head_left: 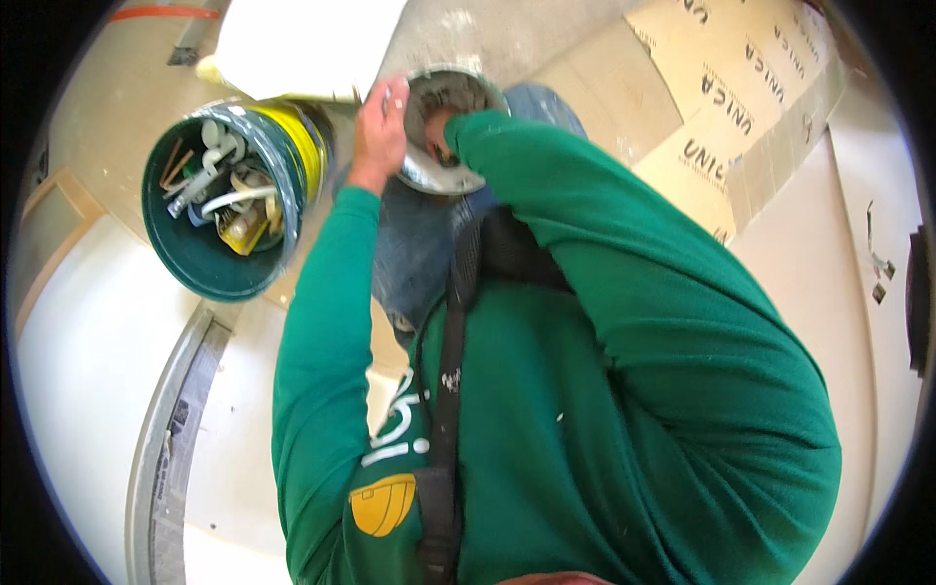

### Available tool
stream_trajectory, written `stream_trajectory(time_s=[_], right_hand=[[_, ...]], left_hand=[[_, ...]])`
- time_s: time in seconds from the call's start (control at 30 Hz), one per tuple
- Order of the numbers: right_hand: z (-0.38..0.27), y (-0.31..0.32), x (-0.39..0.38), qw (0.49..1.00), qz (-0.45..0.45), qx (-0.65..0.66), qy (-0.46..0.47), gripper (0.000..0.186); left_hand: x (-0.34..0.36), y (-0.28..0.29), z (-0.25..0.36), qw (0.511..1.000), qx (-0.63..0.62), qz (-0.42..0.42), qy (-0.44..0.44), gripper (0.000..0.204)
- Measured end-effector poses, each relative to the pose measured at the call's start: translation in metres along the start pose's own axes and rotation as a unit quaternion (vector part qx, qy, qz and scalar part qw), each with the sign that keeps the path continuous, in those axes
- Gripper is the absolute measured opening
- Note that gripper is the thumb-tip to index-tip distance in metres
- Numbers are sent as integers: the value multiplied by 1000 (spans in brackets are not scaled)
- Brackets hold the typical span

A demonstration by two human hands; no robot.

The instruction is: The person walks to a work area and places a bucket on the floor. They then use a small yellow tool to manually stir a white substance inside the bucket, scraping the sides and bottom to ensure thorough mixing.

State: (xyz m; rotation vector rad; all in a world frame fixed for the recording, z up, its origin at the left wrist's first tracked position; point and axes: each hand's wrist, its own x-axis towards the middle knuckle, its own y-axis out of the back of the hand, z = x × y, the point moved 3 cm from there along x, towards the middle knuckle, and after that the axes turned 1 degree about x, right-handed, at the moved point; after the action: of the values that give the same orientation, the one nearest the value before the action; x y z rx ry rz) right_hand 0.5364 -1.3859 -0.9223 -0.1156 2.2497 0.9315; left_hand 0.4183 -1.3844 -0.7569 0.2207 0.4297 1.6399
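Observation:
Between my knees, in jeans, is a round bucket (441,182) with a pale, smeared rim and grey material inside. My left hand (380,132) grips the left side of its rim, fingers curled. My right hand (439,138) reaches down inside the bucket from the right, its fingers closed and partly hidden by the green sleeve; what it holds is too hidden to name. Just left of the bucket stands a dark green bucket (171,253) with a yellow band, full of white pipe fittings, tools and other small items (234,195).
A white bag or sheet (292,39) lies beyond the buckets. Printed cardboard (702,88) covers the floor at the upper right. Pale boards (809,292) lie along the right side. At the left are a long grey metal strip (166,409) and a wood-edged panel (58,224).

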Motion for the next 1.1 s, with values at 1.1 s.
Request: stream_trajectory(time_s=[1.1], right_hand=[[12, -15, 21, 872, 62, 435, -216, 23]], left_hand=[[-2, 7, 8, 998, -10, -27, 51, 43]])
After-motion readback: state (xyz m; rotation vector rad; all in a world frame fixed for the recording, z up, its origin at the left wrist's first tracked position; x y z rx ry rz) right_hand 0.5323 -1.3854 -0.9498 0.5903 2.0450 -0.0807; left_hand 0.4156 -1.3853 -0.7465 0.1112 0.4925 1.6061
